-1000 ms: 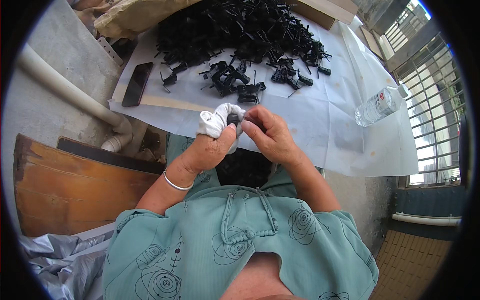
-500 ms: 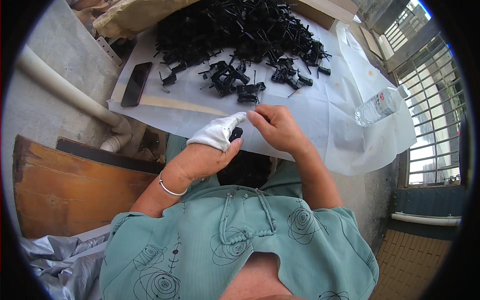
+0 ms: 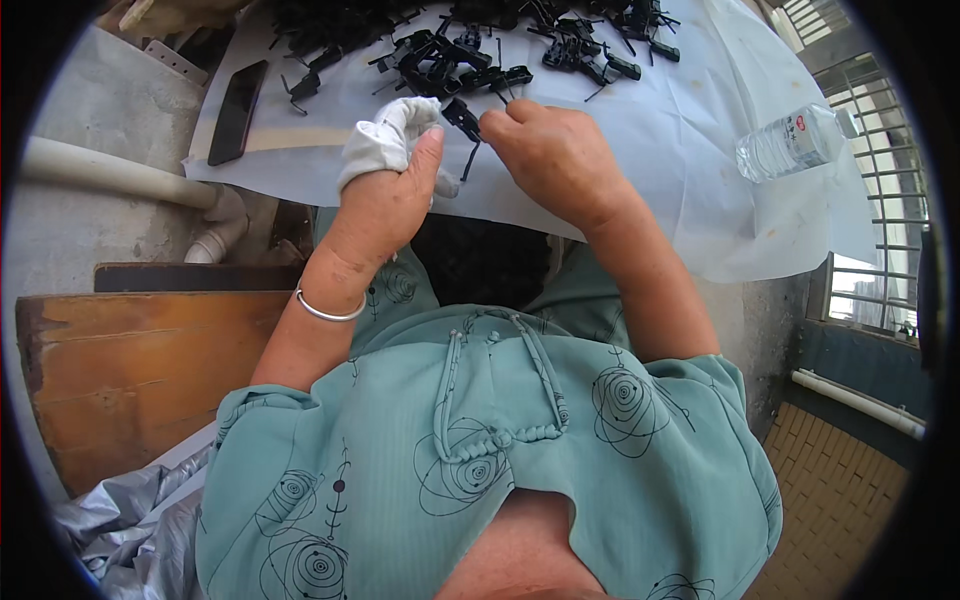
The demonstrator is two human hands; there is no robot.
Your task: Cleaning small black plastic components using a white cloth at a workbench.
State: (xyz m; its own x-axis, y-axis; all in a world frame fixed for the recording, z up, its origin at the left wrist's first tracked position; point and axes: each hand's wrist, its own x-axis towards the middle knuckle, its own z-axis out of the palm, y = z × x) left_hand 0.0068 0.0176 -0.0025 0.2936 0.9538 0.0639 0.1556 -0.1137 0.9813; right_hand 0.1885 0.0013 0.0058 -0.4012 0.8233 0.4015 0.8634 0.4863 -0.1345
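My left hand (image 3: 395,165) wears a white cloth glove over the fingers, with the thumb bare. Its fingers curve apart from the thumb and no part shows between them. A small black plastic part (image 3: 461,119) with a thin dangling stem is held at the fingertips of my bare right hand (image 3: 550,155), whose fingers are pinched together. It hangs over the table's near edge, close to my left fingertips. Just beyond lie several similar black parts (image 3: 435,62) in a loose cluster.
The table bears a white plastic sheet (image 3: 690,190). A dark phone (image 3: 238,112) lies at its left, and a clear water bottle (image 3: 790,145) lies on its side at the right. More black parts (image 3: 345,25) heap at the back. Something dark (image 3: 485,260) sits between my knees.
Both hands have moved apart and show higher in the picture, as the whole view has shifted. The black part in my left palm no longer shows there; one now hangs from my right fingertips.
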